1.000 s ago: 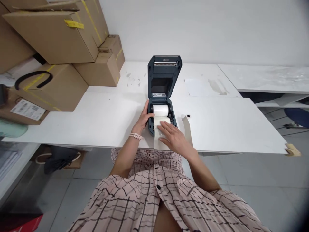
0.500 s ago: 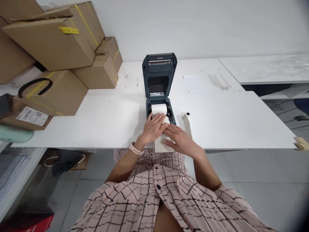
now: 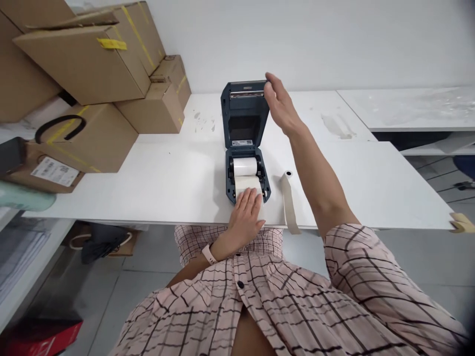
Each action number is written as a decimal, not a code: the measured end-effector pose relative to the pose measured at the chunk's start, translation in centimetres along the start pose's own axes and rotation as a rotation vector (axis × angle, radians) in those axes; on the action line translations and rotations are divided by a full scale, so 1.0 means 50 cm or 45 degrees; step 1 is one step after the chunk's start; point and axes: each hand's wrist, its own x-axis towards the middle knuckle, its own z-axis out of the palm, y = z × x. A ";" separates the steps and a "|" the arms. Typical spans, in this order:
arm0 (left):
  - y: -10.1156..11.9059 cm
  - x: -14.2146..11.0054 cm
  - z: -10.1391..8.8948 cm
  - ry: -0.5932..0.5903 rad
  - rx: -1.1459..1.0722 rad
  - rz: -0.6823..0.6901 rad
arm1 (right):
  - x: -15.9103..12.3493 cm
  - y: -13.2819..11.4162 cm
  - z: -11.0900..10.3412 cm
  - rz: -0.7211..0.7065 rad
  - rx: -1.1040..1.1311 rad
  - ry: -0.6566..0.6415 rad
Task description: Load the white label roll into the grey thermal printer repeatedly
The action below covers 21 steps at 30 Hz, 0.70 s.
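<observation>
A dark blue label printer (image 3: 229,184) stands near the table's front edge with its lid (image 3: 243,108) raised. Inside it sits a white label roll (image 3: 245,166), and its paper strip (image 3: 247,182) runs forward over the front. My left hand (image 3: 244,220) lies flat on that strip, fingers stretched out, hiding the strip's end. At the lid's upper right corner, my right hand (image 3: 281,105) grips the edge, the thumb on the inner side and the fingers partly hidden behind. A narrow curled paper strip (image 3: 288,205) lies to the right of the printer.
Cardboard boxes (image 3: 85,64) with yellow tape are stacked on the left of the white table (image 3: 178,183). A black curved band (image 3: 61,121) rests on one box. Behind is a white wall (image 3: 315,39). A second table (image 3: 415,106) adjoins at the right.
My right hand has left the paper strip and moved up and back to the lid's right corner. My left hand has shifted slightly forward on the strip, towards my body.
</observation>
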 end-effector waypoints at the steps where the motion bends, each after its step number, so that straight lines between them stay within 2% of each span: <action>1: 0.000 -0.003 0.000 0.006 -0.008 0.003 | 0.022 0.000 0.012 0.024 0.034 -0.017; 4: -0.003 -0.001 -0.009 -0.003 -0.035 -0.009 | 0.035 -0.011 0.028 0.070 0.110 0.001; 7: -0.005 0.013 -0.029 -0.047 -0.063 -0.037 | 0.003 -0.030 0.018 0.058 0.119 0.033; 11: 0.005 0.034 -0.053 -0.121 -0.102 -0.060 | -0.029 -0.046 -0.002 0.026 0.115 -0.008; 16: 0.012 0.050 -0.063 -0.176 -0.159 -0.114 | -0.012 -0.047 0.003 0.064 0.120 -0.023; 21: -0.005 0.053 -0.053 -0.160 -0.123 -0.212 | 0.003 -0.044 0.016 0.087 0.127 -0.012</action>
